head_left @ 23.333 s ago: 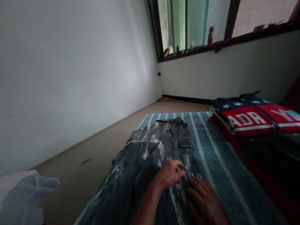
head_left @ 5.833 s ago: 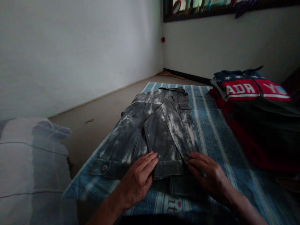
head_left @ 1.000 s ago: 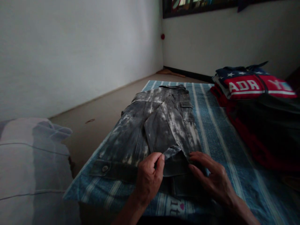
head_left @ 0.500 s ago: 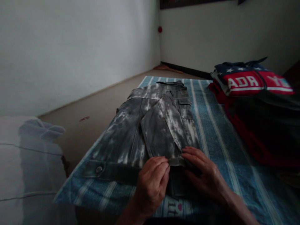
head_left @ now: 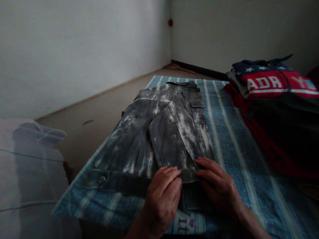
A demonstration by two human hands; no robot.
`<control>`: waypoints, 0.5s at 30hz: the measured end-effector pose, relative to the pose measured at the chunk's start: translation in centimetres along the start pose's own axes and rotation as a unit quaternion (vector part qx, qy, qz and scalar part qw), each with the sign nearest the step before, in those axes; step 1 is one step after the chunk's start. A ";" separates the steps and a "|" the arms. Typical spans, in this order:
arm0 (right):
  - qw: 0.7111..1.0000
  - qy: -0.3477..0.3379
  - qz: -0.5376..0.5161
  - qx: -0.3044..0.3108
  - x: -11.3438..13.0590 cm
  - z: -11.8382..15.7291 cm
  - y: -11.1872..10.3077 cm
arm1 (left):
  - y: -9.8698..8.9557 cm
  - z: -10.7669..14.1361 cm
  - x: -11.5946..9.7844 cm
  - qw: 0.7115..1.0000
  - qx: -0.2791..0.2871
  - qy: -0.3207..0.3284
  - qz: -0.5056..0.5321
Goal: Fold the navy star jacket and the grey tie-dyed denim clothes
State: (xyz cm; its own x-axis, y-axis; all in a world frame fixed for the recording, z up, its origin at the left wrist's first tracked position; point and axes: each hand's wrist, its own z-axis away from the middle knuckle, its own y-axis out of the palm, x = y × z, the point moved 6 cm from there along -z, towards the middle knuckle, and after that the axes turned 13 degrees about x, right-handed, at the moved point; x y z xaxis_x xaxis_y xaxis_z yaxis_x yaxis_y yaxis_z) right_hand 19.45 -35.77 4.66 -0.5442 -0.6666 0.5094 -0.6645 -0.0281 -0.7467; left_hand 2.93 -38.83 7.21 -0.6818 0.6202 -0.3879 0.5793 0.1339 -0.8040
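A grey-and-white mottled denim jacket (head_left: 129, 139) lies spread on a blue striped cloth, collar at the far end and buttoned waistband nearest me. One sleeve (head_left: 169, 139) is folded down across it, its cuff at the near edge. My left hand (head_left: 164, 196) has its fingers closed on the left side of that cuff; the fingertips are partly hidden. On the cuff's right side, my right hand (head_left: 219, 182) grips the fabric with bent fingers, the thumb tucked out of sight below.
The striped cloth (head_left: 231, 146) covers the surface under the jacket. At the right sits a pile of folded clothes, topped by a red and navy garment with stars (head_left: 266, 81). White fabric (head_left: 37, 172) stands at the left, near a wall (head_left: 87, 49).
The view has tilted slightly down. My right hand has shifted a little along the cuff, which now lies flatter against the jacket's hem. My left hand keeps its hold.
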 end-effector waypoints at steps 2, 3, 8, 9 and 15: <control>1.000 0.002 -0.003 -0.004 0.0 0.0 -0.1 | -0.3 0.0 -0.5 1.000 -0.009 -0.015 -0.004; 1.000 0.001 -0.005 -0.006 0.1 0.0 -0.1 | -0.4 0.0 -0.8 1.000 -0.015 -0.022 -0.006; 1.000 -0.003 -0.012 -0.003 0.1 0.1 0.0 | -0.1 -0.4 -1.4 0.998 -0.026 -0.048 -0.015; 1.000 -0.004 -0.013 -0.002 0.0 0.1 0.0 | 0.1 -0.5 -1.3 0.998 -0.024 -0.053 -0.014; 1.000 -0.007 -0.023 0.014 -0.1 0.1 -0.1 | 0.9 -0.6 -1.6 0.997 -0.008 -0.074 0.010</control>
State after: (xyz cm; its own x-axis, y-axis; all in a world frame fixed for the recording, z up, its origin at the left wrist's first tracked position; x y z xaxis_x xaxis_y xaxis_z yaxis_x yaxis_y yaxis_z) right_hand 19.61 -35.78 4.67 -0.5063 -0.6738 0.5382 -0.6740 -0.0802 -0.7344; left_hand 4.77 -39.23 7.39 -0.7278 0.5024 -0.4668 0.5997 0.1361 -0.7885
